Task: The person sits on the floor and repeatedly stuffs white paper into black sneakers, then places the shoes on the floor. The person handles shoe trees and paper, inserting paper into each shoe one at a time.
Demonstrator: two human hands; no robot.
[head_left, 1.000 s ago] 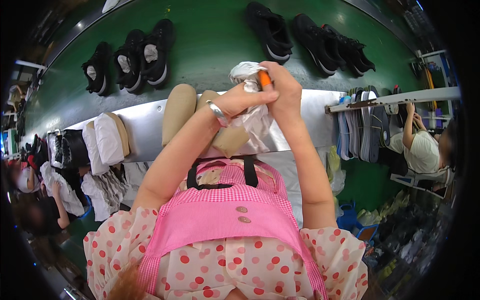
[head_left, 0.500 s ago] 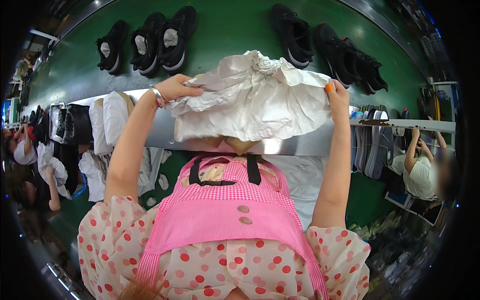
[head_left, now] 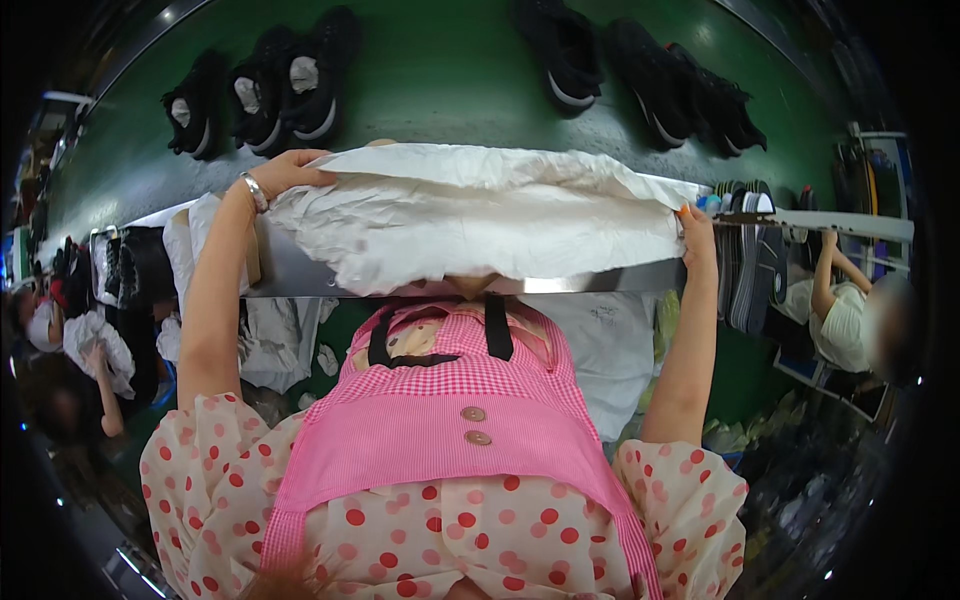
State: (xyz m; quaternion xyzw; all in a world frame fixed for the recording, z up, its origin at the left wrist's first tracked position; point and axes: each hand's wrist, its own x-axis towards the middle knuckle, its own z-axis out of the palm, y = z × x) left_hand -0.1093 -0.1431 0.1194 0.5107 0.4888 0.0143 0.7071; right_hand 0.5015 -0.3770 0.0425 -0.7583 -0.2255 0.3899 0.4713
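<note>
Green conveyor surface (head_left: pixel 440 90) fills the upper part of the head view, carrying black sports shoes: three near its left end (head_left: pixel 265 95) and several more toward the right (head_left: pixel 640 70). Along its near edge runs a long metal desk (head_left: pixel 300 275), with pale folded material and dark items heaped at its left end (head_left: pixel 130 265) and a rack of flat shoe insoles at its right end (head_left: pixel 750 260).

Held up over the near edge of the desk is the thing being worked: a large sheet of crumpled white tissue paper (head_left: pixel 480 215), pulled out wide and almost flat between both hands, clear of the desk top as far as can be seen.

Both bare arms rise from the lower edge, out of white sleeves with red dots and past a pink checked apron (head_left: pixel 450 420), and spread apart. The left hand (head_left: pixel 290 172), with a silver bracelet at the wrist, has its fingers closed on the sheet's left edge. The right hand (head_left: pixel 692 228), with orange painted nails, has its fingers pinched on the right edge.

By the look of it, the step in hand is spreading and straightening the sheet. A next move would likely call for keeping even tension at both edges, since thin paper tears easily.

A co-worker in a pale shirt (head_left: pixel 840 320) stands at far right; others are at far left (head_left: pixel 70 340).
</note>
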